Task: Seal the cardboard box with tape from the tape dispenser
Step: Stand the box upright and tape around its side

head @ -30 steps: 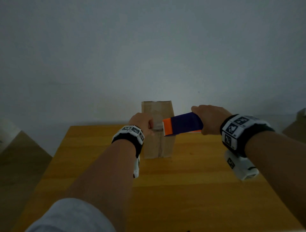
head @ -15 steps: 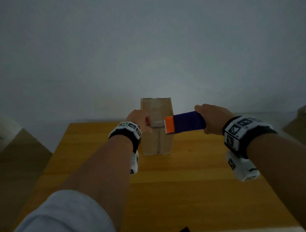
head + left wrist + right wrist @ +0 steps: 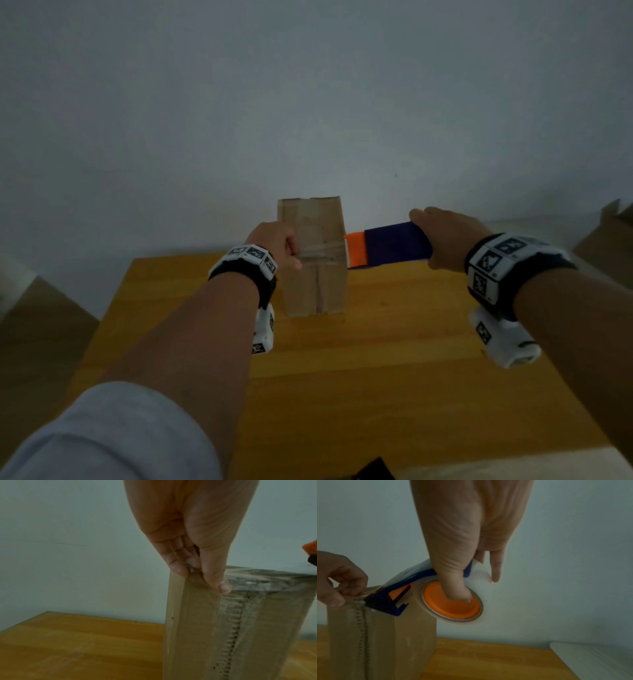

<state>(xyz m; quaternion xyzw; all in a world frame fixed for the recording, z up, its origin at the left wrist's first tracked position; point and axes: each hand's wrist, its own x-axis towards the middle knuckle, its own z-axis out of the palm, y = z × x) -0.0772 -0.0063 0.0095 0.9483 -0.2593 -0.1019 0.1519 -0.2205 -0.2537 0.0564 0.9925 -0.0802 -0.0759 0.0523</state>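
A tall brown cardboard box [image 3: 313, 284] stands upright at the far side of the wooden table [image 3: 359, 377]. A strip of clear tape [image 3: 322, 251] stretches across its front between my hands. My left hand [image 3: 279, 245] pinches the tape's free end at the box's left edge [image 3: 197, 573]. My right hand [image 3: 445, 236] grips the blue and orange tape dispenser [image 3: 387, 245], whose orange nose sits at the box's right edge. In the right wrist view my thumb is pushed into the orange hub [image 3: 452, 601] of the tape roll, and the dispenser's blue mouth [image 3: 383, 604] is at the box's top corner [image 3: 412, 635].
A pale wall [image 3: 308, 102] rises right behind the table. A brown cardboard shape [image 3: 34, 335] stands off the left side, another [image 3: 609, 240] off the right. A white flat thing [image 3: 594, 658] lies on the table at the right. A dark object [image 3: 373, 469] pokes in at the near edge.
My right hand has drawn the dispenser to the right, from over the box's middle to its right edge, pulling out more tape. My left hand has shifted left to the box's left edge.
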